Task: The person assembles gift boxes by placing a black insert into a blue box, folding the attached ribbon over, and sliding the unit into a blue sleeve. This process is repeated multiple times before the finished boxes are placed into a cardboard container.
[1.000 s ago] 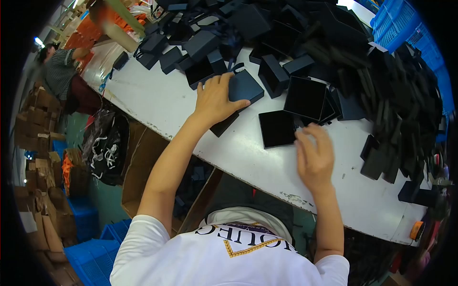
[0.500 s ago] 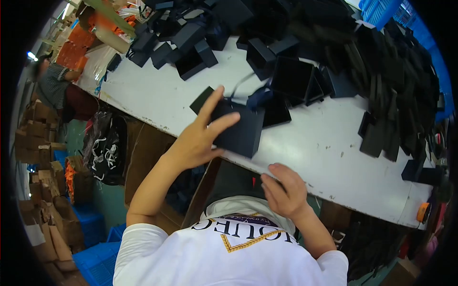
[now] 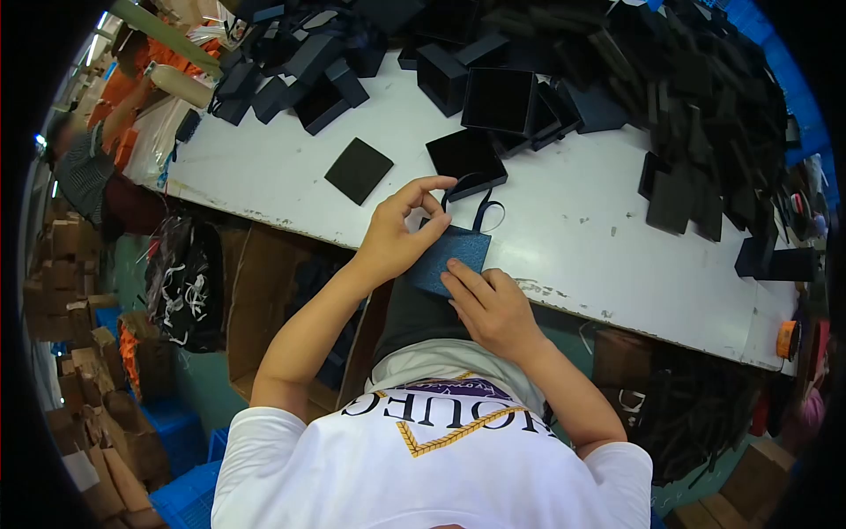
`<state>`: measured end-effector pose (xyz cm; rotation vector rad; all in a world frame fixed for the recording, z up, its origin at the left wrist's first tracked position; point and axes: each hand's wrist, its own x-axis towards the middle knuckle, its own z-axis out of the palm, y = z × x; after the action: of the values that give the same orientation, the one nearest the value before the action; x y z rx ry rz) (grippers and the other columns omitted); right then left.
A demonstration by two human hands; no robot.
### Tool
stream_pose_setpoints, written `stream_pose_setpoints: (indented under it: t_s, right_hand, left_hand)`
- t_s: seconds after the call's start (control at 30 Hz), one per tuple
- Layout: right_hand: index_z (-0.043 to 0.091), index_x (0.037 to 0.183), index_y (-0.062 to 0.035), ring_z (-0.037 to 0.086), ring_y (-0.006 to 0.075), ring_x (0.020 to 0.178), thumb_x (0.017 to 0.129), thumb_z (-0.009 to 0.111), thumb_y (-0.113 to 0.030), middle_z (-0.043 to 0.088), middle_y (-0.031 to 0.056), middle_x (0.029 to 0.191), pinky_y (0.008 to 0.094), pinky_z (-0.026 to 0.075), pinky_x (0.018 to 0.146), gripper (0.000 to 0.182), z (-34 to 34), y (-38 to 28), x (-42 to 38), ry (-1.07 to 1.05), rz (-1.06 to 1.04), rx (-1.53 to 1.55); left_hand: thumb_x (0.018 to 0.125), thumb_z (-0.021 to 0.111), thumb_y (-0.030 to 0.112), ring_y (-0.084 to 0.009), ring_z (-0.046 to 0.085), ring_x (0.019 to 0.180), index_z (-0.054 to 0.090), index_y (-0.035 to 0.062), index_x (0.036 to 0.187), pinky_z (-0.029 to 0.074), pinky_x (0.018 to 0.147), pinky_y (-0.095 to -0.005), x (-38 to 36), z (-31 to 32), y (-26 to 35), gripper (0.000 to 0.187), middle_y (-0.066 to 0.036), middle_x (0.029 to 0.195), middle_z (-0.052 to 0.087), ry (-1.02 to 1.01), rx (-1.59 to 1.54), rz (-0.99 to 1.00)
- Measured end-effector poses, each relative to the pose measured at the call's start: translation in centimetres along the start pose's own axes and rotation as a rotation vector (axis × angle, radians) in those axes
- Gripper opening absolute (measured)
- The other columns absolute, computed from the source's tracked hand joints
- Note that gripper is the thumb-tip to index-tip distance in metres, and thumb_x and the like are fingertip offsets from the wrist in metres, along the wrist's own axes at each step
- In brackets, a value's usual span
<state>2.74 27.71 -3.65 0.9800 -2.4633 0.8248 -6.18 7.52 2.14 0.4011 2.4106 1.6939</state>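
A small blue square box piece (image 3: pixel 467 249) with a speckled face is held at the table's front edge. Dark ribbon (image 3: pixel 481 212) loops out from its far side. My left hand (image 3: pixel 397 234) is at its upper left corner, thumb and index finger closed around a ribbon strand. The fingers of my right hand (image 3: pixel 498 309) press on the blue face from the right; the thumb is hidden. Just beyond lies an open black box tray (image 3: pixel 463 159). A flat black square pad (image 3: pixel 359 170) rests to its left.
Dark boxes (image 3: pixel 498 99) are heaped along the far side of the white table (image 3: pixel 564 238). A large pile of black pieces (image 3: pixel 696 132) covers the right. An orange tape roll (image 3: pixel 787 339) sits at the right end. Another person (image 3: pixel 92 167) is at far left.
The dark box piece has been turned, showing its blue speckled face, and sits nearer the table edge. My right hand has come up onto it. The black pad now lies apart on the table.
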Motion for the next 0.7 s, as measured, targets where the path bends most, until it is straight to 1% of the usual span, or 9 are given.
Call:
stream_pose_setpoints:
  t_s: [0.1, 0.13, 0.23, 0.27, 0.37, 0.47, 0.57, 0.67, 0.7]
  right_hand:
    - [0.069, 0.123, 0.0006, 0.052, 0.0222, 0.079, 0.081, 0.068, -0.007, 0.064, 0.0116, 0.136, 0.0330, 0.051, 0.068, 0.043, 0.5, -0.4, -0.1, 0.018, 0.029, -0.015]
    - [0.070, 0.123, 0.0007, 0.052, 0.0222, 0.079, 0.082, 0.069, -0.007, 0.064, 0.0118, 0.136, 0.0330, 0.051, 0.068, 0.042, 0.6, -0.6, 0.0, 0.029, 0.037, -0.014]
    - [0.070, 0.122, 0.0008, 0.052, 0.0224, 0.079, 0.084, 0.071, -0.009, 0.064, 0.0122, 0.135, 0.0329, 0.051, 0.067, 0.040, 0.8, -0.9, 0.4, 0.040, 0.043, -0.011]
    - [0.070, 0.122, 0.0008, 0.052, 0.0225, 0.079, 0.084, 0.072, -0.009, 0.064, 0.0123, 0.135, 0.0329, 0.052, 0.067, 0.039, 0.7, -0.9, 0.4, 0.034, 0.041, -0.018]
    - [0.070, 0.122, 0.0011, 0.052, 0.0223, 0.079, 0.084, 0.072, -0.009, 0.065, 0.0126, 0.134, 0.0328, 0.052, 0.067, 0.039, 0.5, -0.9, 0.5, 0.032, 0.041, -0.021]
    - [0.070, 0.122, 0.0015, 0.053, 0.0220, 0.079, 0.084, 0.071, -0.009, 0.065, 0.0128, 0.133, 0.0328, 0.052, 0.067, 0.039, 0.4, -1.0, 0.6, 0.036, 0.046, -0.026]
    - [0.070, 0.121, 0.0020, 0.052, 0.0216, 0.078, 0.084, 0.069, -0.008, 0.064, 0.0133, 0.134, 0.0324, 0.052, 0.067, 0.038, 0.4, -1.1, 0.6, 0.019, 0.060, -0.023]
    - [0.069, 0.121, 0.0022, 0.056, 0.0225, 0.083, 0.084, 0.070, -0.007, 0.064, 0.0142, 0.134, 0.0327, 0.053, 0.068, 0.039, 0.3, -1.2, 0.5, -0.022, 0.081, -0.014]
    - [0.069, 0.122, 0.0022, 0.058, 0.0231, 0.086, 0.084, 0.071, -0.008, 0.063, 0.0146, 0.134, 0.0329, 0.054, 0.069, 0.039, 0.2, -1.2, 0.6, -0.036, 0.086, -0.014]
  left_hand:
    - [0.091, 0.067, 0.000, -0.0104, 0.062, 0.089, 0.061, 0.0060, 0.137, 0.048, 0.092, -0.0288, -1.6, 0.0, -0.1, 0.047, -0.001, 0.087, 0.065, 0.084, 0.178, 0.204]
    - [0.087, 0.073, 0.005, -0.0160, 0.062, 0.092, 0.063, 0.0082, 0.135, 0.046, 0.092, -0.0326, -2.0, 0.1, -0.3, 0.049, -0.004, 0.091, 0.064, 0.128, 0.315, 0.236]
    - [0.081, 0.080, 0.012, -0.0239, 0.061, 0.099, 0.065, 0.0102, 0.131, 0.043, 0.092, -0.0378, -0.9, 0.1, 0.2, 0.052, -0.006, 0.100, 0.064, 0.169, 0.796, 0.385]
    - [0.078, 0.083, 0.017, -0.0275, 0.059, 0.106, 0.070, 0.0113, 0.119, 0.040, 0.093, -0.0412, -0.5, 0.3, 0.0, 0.044, -0.007, 0.106, 0.063, 0.119, 0.775, 0.355]
    - [0.080, 0.081, 0.016, -0.0260, 0.060, 0.102, 0.072, 0.0096, 0.106, 0.041, 0.088, -0.0395, 1.5, 1.5, -0.8, 0.028, -0.008, 0.104, 0.063, 0.162, 0.867, 0.260]
    - [0.081, 0.079, 0.014, -0.0241, 0.061, 0.100, 0.070, 0.0065, 0.099, 0.043, 0.088, -0.0416, 2.6, 1.6, -0.9, 0.021, -0.008, 0.103, 0.063, 0.096, 0.752, 0.224]
    - [0.083, 0.076, 0.012, -0.0258, 0.063, 0.108, 0.067, 0.0039, 0.093, 0.046, 0.094, -0.0408, 1.5, 0.8, 0.8, 0.016, -0.012, 0.111, 0.064, 0.072, 0.323, 0.123]
    - [0.082, 0.078, 0.014, -0.0362, 0.063, 0.108, 0.066, 0.0034, 0.087, 0.050, 0.093, -0.0443, -2.2, -0.6, 2.5, 0.017, -0.018, 0.119, 0.065, 0.004, 0.071, 0.210]
    - [0.083, 0.081, 0.019, -0.0373, 0.063, 0.114, 0.063, 0.0018, 0.086, 0.049, 0.098, -0.0423, -3.6, -0.9, 2.3, 0.025, -0.023, 0.127, 0.063, 0.005, 0.225, 0.223]
